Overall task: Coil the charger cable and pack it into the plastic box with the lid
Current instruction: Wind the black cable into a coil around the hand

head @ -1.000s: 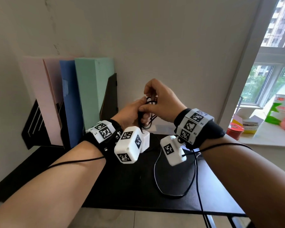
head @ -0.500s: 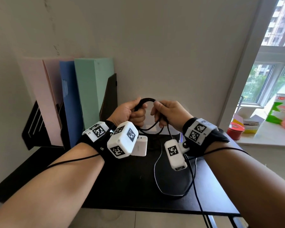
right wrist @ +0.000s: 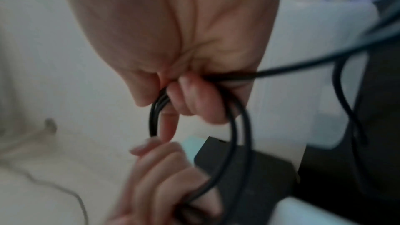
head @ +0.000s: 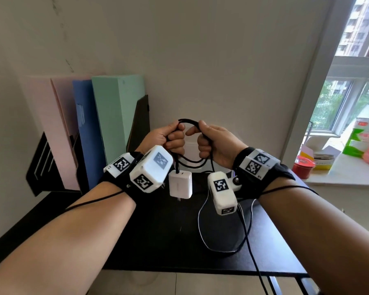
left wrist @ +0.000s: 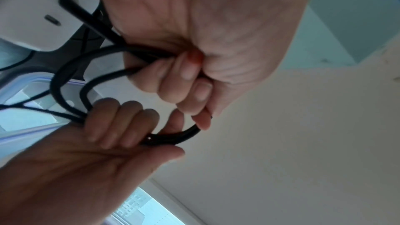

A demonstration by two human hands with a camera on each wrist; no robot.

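Both hands hold a small coil of black charger cable (head: 189, 120) in the air over the black desk (head: 158, 241). My left hand (head: 174, 139) grips the coil's left side with curled fingers. My right hand (head: 203, 142) grips its right side. More loops (head: 190, 162) sag between the wrists. The white charger adapter (head: 180, 185) hangs on the cable below my left hand. In the left wrist view, curled fingers (left wrist: 184, 73) close on the cable (left wrist: 69, 74), with the clear plastic box (left wrist: 30, 81) behind. The right wrist view shows the loop (right wrist: 234, 134) running between both fists.
Pink, blue and green folders (head: 115, 116) stand in a black holder at the back left. The windowsill on the right carries a red tin (head: 303, 167) and a green-and-white carton (head: 362, 139). Thin wrist-camera wires (head: 200, 228) loop over the desk toward its front edge.
The hands came down from a raised, close-together hold and moved slightly apart, stretching the cable into a loop. The adapter now hangs in plain view under the left hand.
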